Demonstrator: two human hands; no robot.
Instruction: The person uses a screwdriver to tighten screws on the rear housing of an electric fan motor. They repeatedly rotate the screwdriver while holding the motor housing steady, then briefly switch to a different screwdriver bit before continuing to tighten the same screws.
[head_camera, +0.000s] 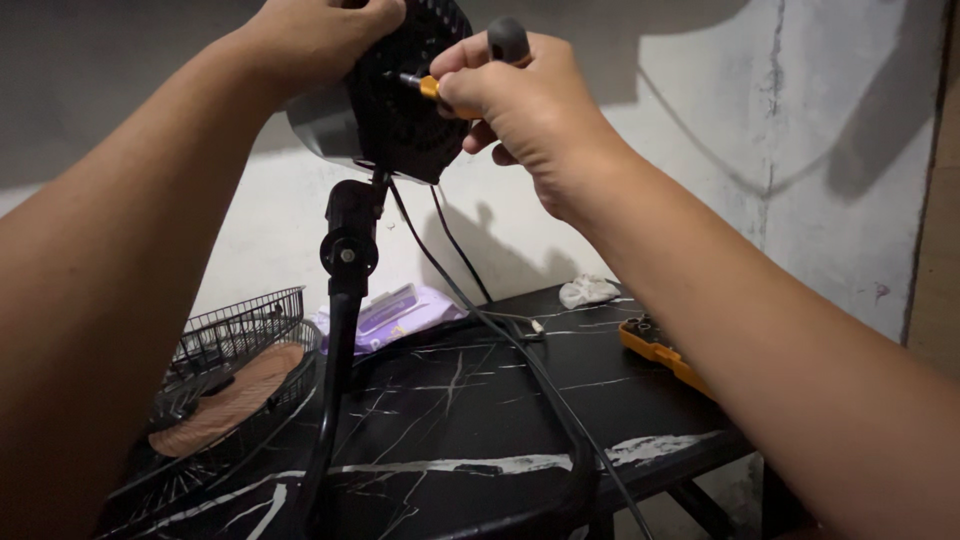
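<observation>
You are raising both arms; your left grip (318, 35) is clenching closed, your right grip (520, 100) is pinching with curled fingers.

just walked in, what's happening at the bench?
A person's left hand grips the top of a round black fan motor housing on a black stand. The right hand holds a grey-and-yellow-handled screwdriver with its tip against the housing's back. On the black marble-patterned table lie black wire fan grilles, a purple packet, a crumpled white cloth and a yellow tool case.
</observation>
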